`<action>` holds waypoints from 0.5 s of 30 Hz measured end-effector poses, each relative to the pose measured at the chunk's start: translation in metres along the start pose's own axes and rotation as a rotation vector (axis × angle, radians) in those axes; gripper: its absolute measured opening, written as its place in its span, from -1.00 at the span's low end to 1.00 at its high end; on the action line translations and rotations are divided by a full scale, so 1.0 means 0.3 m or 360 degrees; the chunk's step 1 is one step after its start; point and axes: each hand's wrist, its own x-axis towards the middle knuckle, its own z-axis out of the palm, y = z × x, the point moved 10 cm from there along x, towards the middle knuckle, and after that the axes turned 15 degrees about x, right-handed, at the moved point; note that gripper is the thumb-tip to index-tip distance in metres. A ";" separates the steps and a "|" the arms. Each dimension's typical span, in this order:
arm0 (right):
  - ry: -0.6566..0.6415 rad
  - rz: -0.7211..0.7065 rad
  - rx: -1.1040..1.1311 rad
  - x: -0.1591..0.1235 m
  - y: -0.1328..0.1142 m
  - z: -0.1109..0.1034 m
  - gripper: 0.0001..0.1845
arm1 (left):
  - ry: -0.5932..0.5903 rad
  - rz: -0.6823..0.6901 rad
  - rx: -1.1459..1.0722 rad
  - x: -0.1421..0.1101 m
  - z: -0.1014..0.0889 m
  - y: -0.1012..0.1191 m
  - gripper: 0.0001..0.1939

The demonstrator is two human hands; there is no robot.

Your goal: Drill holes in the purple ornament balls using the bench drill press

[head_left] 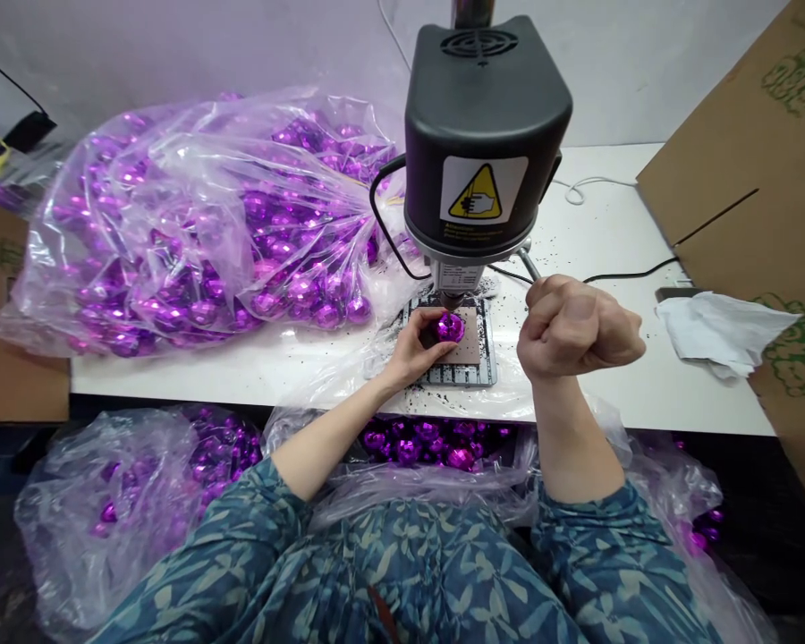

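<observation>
Left hand: the left hand (421, 344) is pinching a shiny purple faceted ball (450, 327) between thumb and fingers.
Ball: it's sitting over a flat brown square board (470, 347) on a grey metal base plate (487, 371), right under the spindle end.
Right hand: the right hand (579, 327) is curling into a tight fist at a silver metal lever (526, 260) – grip's closed, and it's hiding the lever's end.
Machine: a dark grey machine head (487, 98) with a yellow warning sticker is hanging over the ball.
Worktop: the white worktop (174, 374) is carrying a huge clear plastic bag (194, 170) of purple balls – plus dark crumbs scattering round the plate.
</observation>
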 end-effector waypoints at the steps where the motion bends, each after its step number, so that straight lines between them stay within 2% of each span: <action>1: -0.0001 -0.0022 0.0008 -0.004 0.000 -0.003 -0.45 | 0.0004 -0.0005 -0.0004 0.000 0.000 -0.001 -0.43; 9: 0.0006 -0.0041 -0.0001 -0.061 0.008 -0.034 -0.38 | 0.0003 -0.0076 0.0028 -0.001 -0.004 -0.008 -0.42; 13: 0.0092 0.0147 -0.0100 0.021 0.017 0.004 -0.41 | 0.0005 -0.0076 0.0031 0.005 -0.002 0.002 -0.45; 15: 0.0191 0.0400 -0.0253 0.086 0.063 0.017 -0.40 | 0.0056 -0.0108 0.0076 0.003 -0.013 0.009 -0.49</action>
